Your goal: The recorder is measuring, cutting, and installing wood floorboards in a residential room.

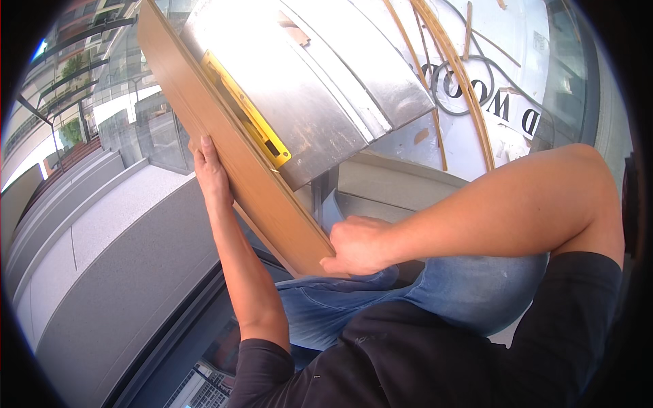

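Observation:
A long brown wooden board [235, 153] slants from the upper left toward my lap, along the left side of a shiny metal saw table [306, 102]. My left hand [213, 178] grips the board's left edge about midway, fingertips on its face and the rest of the grip partly hidden. At the near end, my right hand [359, 246] is closed around the board's right corner, its fingers mostly curled out of sight. A yellow slotted insert plate [252, 115] lies in the metal top right beside the board.
Thin wooden strips [462, 81] and a grey cable [439, 105] lie on a white lettered sheet at the right. A small wood offcut [296, 34] rests on the metal top. A grey ledge [136, 238] runs along the left, beside glass panels. My jeans-clad knee [476, 289] is close below.

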A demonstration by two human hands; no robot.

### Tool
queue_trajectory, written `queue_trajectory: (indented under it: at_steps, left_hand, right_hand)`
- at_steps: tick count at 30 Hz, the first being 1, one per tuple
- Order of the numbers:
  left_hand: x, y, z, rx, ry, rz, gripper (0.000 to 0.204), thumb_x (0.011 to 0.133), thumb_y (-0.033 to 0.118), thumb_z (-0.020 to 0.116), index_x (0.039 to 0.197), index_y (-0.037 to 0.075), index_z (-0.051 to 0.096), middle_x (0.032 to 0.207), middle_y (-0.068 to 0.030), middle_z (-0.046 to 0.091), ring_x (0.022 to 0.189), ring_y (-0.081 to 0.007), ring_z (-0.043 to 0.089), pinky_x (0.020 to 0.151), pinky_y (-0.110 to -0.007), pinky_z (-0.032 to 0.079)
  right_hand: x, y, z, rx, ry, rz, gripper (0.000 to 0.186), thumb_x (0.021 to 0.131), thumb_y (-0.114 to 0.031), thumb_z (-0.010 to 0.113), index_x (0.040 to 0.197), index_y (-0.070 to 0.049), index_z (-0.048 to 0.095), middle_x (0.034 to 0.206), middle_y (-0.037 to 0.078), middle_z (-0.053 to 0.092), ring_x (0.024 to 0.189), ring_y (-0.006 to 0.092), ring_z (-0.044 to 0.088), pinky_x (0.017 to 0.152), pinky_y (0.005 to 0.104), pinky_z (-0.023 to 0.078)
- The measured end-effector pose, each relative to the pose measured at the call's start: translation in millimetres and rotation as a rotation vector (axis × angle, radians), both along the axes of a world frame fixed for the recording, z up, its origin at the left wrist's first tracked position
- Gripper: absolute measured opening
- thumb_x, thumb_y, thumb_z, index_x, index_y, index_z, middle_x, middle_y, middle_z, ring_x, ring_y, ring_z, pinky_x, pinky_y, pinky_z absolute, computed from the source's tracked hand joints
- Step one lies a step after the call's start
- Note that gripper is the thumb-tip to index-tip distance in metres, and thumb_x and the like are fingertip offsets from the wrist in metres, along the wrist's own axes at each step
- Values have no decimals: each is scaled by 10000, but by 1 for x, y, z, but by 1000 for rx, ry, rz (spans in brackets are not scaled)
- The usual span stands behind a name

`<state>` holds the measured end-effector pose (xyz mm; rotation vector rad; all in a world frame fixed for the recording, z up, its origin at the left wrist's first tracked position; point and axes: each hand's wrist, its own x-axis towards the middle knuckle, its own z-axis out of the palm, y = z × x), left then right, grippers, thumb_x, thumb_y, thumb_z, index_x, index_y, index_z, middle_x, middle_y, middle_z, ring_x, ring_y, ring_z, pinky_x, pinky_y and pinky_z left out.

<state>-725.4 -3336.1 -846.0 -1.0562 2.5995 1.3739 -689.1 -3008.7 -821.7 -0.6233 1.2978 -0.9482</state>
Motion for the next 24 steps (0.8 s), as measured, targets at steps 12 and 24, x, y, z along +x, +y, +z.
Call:
queue_trajectory:
  at_steps: [12, 24]
  left_hand:
    - [15, -4, -2, -29, 9, -13, 720, 1017, 608, 535, 1314, -47, 534, 1150, -169, 663, 1041, -218, 650, 867, -346, 549]
    - [25, 12, 2, -87, -14, 33, 671, 1017, 610, 533, 1188, -39, 554, 1089, -155, 654, 971, -205, 639, 826, -354, 549]
  right_hand:
    - [-9, -1, 1, -72, -12, 61, 491, 906, -405, 627, 955, 73, 732, 958, 250, 729, 933, 398, 714, 838, 483, 564]
    - [-8, -4, -1, 25, 0, -61, 440, 878, -394, 659, 968, 29, 739, 979, 226, 737, 940, 391, 716, 825, 484, 572]
